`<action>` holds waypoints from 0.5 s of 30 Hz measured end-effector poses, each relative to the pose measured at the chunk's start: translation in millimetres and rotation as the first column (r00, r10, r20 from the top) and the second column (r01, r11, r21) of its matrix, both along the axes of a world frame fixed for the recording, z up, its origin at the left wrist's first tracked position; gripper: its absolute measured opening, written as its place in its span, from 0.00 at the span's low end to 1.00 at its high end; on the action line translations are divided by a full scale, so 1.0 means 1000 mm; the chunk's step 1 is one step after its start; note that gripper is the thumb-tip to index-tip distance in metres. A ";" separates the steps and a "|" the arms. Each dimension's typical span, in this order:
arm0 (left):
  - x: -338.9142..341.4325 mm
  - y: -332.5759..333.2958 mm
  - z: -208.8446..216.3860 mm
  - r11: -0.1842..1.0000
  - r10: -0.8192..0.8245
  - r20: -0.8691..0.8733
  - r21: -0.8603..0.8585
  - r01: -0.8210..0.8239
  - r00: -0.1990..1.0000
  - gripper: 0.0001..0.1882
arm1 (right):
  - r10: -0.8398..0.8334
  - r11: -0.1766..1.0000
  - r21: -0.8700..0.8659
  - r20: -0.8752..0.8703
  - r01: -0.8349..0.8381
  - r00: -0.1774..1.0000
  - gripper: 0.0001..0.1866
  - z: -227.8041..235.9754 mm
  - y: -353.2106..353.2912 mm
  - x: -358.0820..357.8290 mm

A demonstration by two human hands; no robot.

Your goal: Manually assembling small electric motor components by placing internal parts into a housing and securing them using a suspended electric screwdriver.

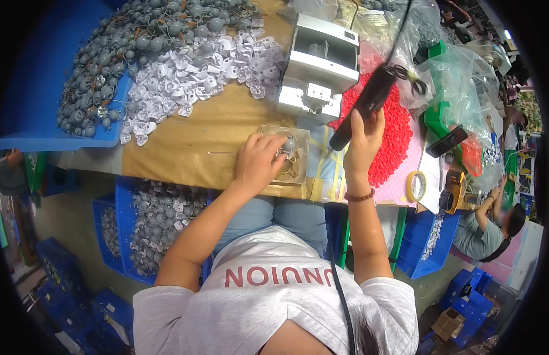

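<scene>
My left hand (pixel 261 160) bends over a clear fixture plate (pixel 293 173) at the table's front edge. Its fingers are closed against a small grey round part (pixel 290 144) seated in that plate; the fingertips are partly hidden. My right hand (pixel 364 142) is wrapped round the lower part of a black electric screwdriver (pixel 375 89), which hangs from a cord. The tool tilts, with its lower end toward the left, and stays apart from the grey part. A white and silver machine (pixel 320 65) stands just beyond both hands.
Grey round parts (pixel 162 42) and white plastic pieces (pixel 183 74) are heaped at the far left, by a blue tray (pixel 103 141). Small red pieces (pixel 394 133) lie right of the screwdriver. A tape roll (pixel 415 186) rests at the right edge. A co-worker (pixel 486 234) sits far right.
</scene>
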State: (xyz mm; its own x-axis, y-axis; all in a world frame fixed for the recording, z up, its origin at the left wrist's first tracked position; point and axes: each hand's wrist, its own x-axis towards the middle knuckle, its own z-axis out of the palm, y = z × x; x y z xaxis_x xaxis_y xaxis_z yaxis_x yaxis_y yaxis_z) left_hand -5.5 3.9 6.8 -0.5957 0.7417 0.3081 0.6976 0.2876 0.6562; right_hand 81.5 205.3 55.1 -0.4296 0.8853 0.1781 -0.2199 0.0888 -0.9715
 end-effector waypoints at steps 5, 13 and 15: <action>0.008 -0.002 -0.004 0.998 0.044 -0.063 0.041 -0.041 0.997 0.19 | 0.128 0.699 0.604 0.420 -0.382 0.898 0.20 -0.016 -0.047 0.017; 0.006 -0.002 -0.002 0.998 0.037 0.006 0.045 -0.038 0.999 0.18 | 0.280 0.928 0.128 0.384 -0.351 0.880 0.06 -0.052 -0.067 -0.015; 0.004 -0.002 -0.001 0.999 0.022 0.004 0.049 -0.022 1.000 0.18 | 0.260 0.965 -0.022 0.253 -0.263 0.932 0.09 -0.057 -0.071 -0.024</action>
